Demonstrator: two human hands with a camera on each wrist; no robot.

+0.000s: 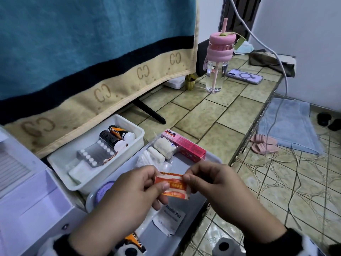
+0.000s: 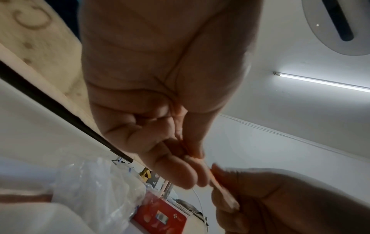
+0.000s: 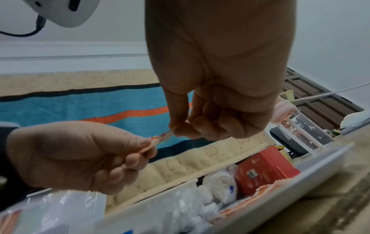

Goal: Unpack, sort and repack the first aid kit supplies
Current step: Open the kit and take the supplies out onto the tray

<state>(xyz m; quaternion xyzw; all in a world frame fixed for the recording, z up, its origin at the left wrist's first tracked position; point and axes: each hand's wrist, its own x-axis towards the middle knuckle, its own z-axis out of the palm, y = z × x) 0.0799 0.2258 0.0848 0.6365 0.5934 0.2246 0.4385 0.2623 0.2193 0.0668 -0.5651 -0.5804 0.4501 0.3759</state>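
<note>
Both hands hold a small stack of orange-and-white plaster wrappers above the grey tray. My left hand pinches its left end between thumb and fingers. My right hand pinches the right end. In the right wrist view the plaster wrappers show edge-on between the two hands. On the tray lie a pink Bacidin box, a gauze roll, cotton in a clear bag and an alcohol pad sachet. A white tub to the left holds pill blisters and two tubes.
An open white kit case stands at the left. A teal and beige towel hangs behind. A pink-lidded bottle and a phone sit further back on the tiled counter. The counter's edge drops to the floor at right, where cables trail.
</note>
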